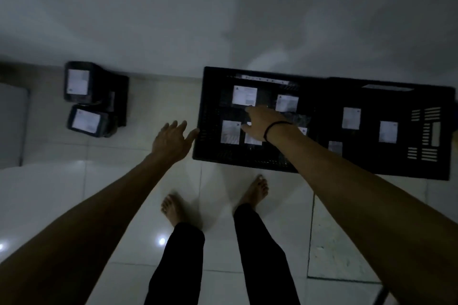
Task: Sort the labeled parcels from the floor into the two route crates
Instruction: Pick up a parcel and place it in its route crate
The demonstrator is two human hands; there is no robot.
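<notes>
Task status: partway, and by my reading past the middle.

Left crate (203, 106): four white labels showing, so at least four parcels inside, lying label up.

Right crate (421, 96), set against the left crate's side: three labels showing, one dimmer than the rest.

Pile (86, 120) on the floor (153, 106): two black parcels, label up, by the wall, well apart from the crates; a darker shape beside them may be a third, but it is too dim for me to say.

Label text: unreadable from my end, so I cannot check the sorting itself.

Left hand (171, 141): fingers spread and straight, holding nothing; thumb tip just beside the left crate's near corner; contact uncertain.

Right hand (260, 124), black band (275, 129) at the wrist: over the left crate, fingers loosely extended, nothing pinched or wrapped that I can see; it hangs among the four labels, forefinger near the lower edge of the far-left one; whether it touches a parcel I cannot tell.

Thing relative to grip: the parcels left to sort lie in the pile, to the left of and beyond the left hand, much nearer to it than to the right hand; neither hand is on them; I judge the pile to be the next reach, likely the left hand's.

Other: bare feet (173, 208) on pale tiles.
</notes>
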